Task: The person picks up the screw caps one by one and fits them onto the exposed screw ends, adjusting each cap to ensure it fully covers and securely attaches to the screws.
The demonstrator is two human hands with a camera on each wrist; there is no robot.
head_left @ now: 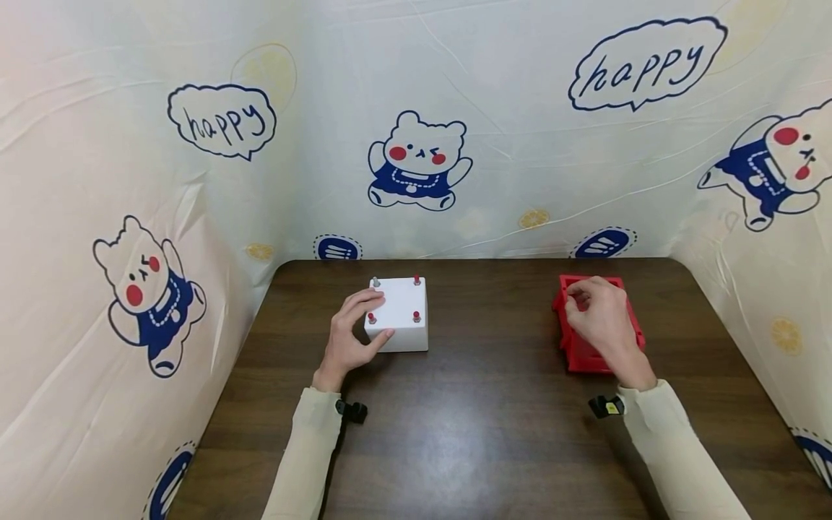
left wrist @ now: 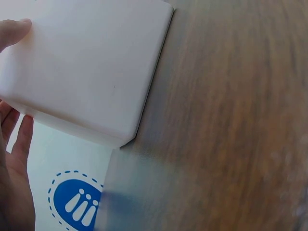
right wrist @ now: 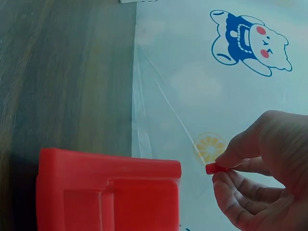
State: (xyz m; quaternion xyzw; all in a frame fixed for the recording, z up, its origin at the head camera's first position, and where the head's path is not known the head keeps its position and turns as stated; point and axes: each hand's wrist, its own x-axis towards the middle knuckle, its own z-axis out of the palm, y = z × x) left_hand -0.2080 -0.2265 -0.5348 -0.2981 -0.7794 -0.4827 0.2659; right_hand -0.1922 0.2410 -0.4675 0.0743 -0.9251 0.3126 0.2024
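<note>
A white box point(head_left: 401, 339) stands on the table left of centre, with metal toggle switches at its top corners. Three of these wear red caps, while the far-left switch point(head_left: 375, 282) shows bare metal. My left hand point(head_left: 351, 336) holds the box at its left side, thumb on the near face and fingers over the top and side. On the right sits a red plastic bin point(head_left: 575, 357). Above it, my right hand point(head_left: 601, 310) pinches a small red switch cap point(right wrist: 216, 168) between thumb and fingertips, apart from the bin's rim. The bin's contents are hidden.
The dark wooden table point(head_left: 455, 440) carries the box and bin, spaced apart. A pale printed cloth point(head_left: 507, 180) hangs behind and along both sides of the table. Each wrist wears a small black camera point(head_left: 352, 412).
</note>
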